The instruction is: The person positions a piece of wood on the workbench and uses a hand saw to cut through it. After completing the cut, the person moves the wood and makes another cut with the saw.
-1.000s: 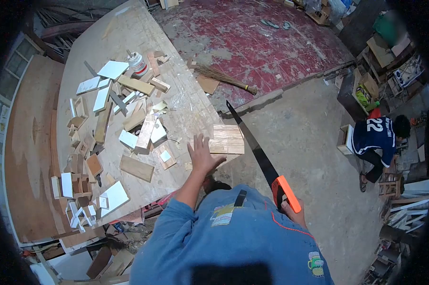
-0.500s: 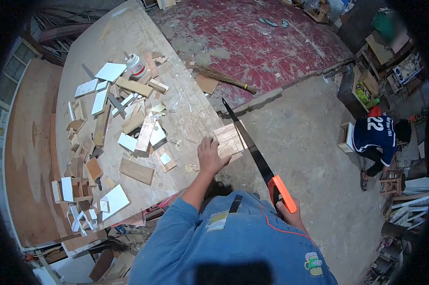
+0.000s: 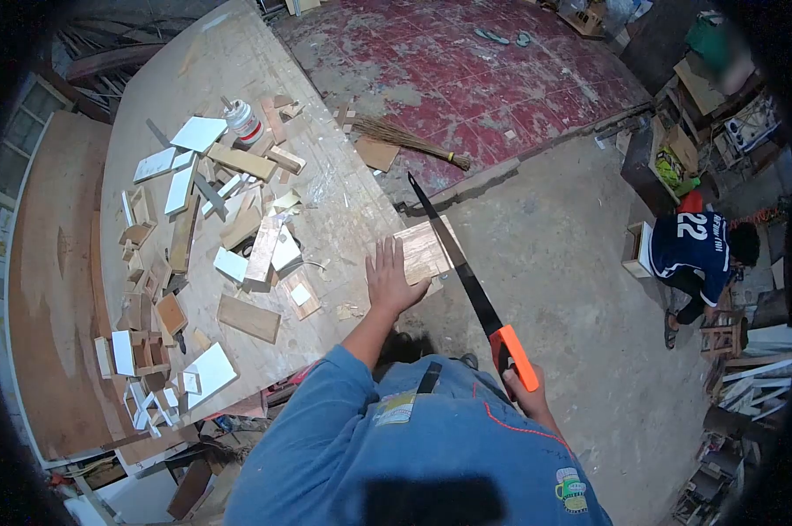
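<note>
My left hand [image 3: 393, 282] lies flat with its fingers stretched out, pressing on a light wooden board [image 3: 422, 252] at the right edge of the workbench [image 3: 343, 188]. Part of the board reaches past that edge. In my right hand [image 3: 527, 394] is the orange handle of a hand saw [image 3: 473, 289]. Its long dark blade points away from me and crosses the overhanging end of the board. Whether the teeth have entered the wood cannot be made out.
Wood offcuts [image 3: 250, 317], white pieces [image 3: 199, 133] and a glue bottle [image 3: 243, 121] cover the bench's left part. A broom [image 3: 413, 143] lies beyond the bench. At right, a person [image 3: 692, 250] in a dark jersey crouches near a wooden stool [image 3: 722, 337].
My left hand has shifted slightly and its fingers now lie straighter on the board. The saw has moved a little left and back up along its stroke, still across the board's end.
</note>
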